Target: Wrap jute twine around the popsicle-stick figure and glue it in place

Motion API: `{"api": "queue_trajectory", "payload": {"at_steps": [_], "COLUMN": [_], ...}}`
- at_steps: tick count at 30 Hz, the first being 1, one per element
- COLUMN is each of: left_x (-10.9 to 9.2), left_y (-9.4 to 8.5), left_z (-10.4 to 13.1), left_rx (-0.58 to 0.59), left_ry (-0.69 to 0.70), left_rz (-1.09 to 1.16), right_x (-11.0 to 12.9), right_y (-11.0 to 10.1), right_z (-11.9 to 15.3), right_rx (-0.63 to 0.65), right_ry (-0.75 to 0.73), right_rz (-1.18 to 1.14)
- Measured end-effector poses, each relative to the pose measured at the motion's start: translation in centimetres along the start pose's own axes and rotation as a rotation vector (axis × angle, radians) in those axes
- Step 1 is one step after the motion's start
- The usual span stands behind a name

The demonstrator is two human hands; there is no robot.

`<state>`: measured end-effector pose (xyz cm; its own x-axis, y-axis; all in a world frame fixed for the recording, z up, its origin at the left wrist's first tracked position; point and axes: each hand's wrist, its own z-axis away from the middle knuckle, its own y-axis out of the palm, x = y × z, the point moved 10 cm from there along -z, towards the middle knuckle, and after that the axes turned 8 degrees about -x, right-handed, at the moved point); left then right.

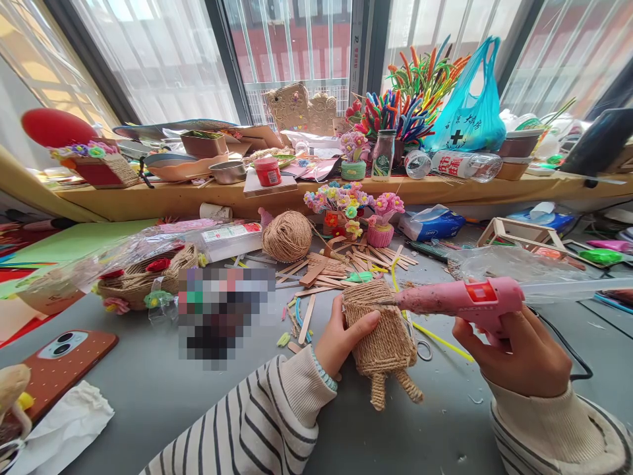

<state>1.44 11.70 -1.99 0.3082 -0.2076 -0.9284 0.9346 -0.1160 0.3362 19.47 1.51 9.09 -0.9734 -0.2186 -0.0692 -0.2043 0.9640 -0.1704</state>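
A twine-wrapped box-like piece (386,336) with two short legs stands tilted near the middle of the table. My left hand (346,336) holds it from the left, thumb across its front. My right hand (519,349) grips a pink glue gun (459,298) by its handle, with a clear glue stick (573,289) out of its back. The gun's nozzle is at the upper right of the twine piece; whether it touches is too small to tell. Behind lies a ball of twine (287,237), beside scattered wooden sticks (321,272).
Scissors (424,350) and a yellow pipe cleaner (442,342) lie between my hands. The gun's black cable (568,349) runs at the right. A phone (69,353) and crumpled tissue (72,422) are at the left. Flower pots (380,235) stand behind, below a cluttered sill (198,199).
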Motion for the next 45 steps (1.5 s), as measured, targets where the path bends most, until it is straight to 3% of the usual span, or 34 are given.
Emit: {"api": "queue_trajectory", "payload": {"at_steps": [28,34,45], "left_x": [0.3,0.3,0.1], "left_y": [-0.4,-0.6,-0.4], "left_z": [-0.4,-0.3,-0.4], "left_rx": [-0.020,-0.035,-0.032], "left_ry": [0.009,-0.001,0.009], "left_rz": [0.030,0.039,0.046], "right_x": [-0.2,-0.6,-1.3], "right_y": [-0.3,0.1,0.2], "right_z": [-0.2,0.0,0.3], "right_rx": [-0.022,0.031,0.055], "right_ry": [0.022,0.139,0.221], "right_rz": [0.042,0.051,0.030]}}
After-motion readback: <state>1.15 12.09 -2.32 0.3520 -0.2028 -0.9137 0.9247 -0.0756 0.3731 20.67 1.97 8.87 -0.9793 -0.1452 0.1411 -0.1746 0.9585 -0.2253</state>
